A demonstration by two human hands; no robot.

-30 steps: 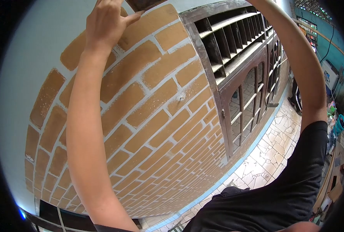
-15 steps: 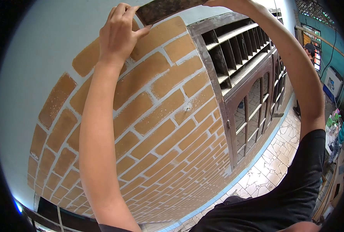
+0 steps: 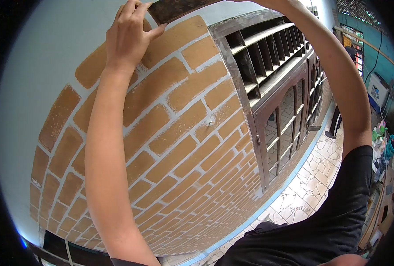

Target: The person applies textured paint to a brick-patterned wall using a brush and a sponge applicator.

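Left hand: fingers grasping the left end of a dark board against the painted brick wall.
Right hand: beyond the top edge; grip cannot be told.
Beside: wooden window frame.

- Outside a house front: a painted brick-pattern wall is running beside a brown louvred window frame.
- Broken-tile paving is stretching along the wall's foot.
- Clutter and a teal wall are showing at the far right.
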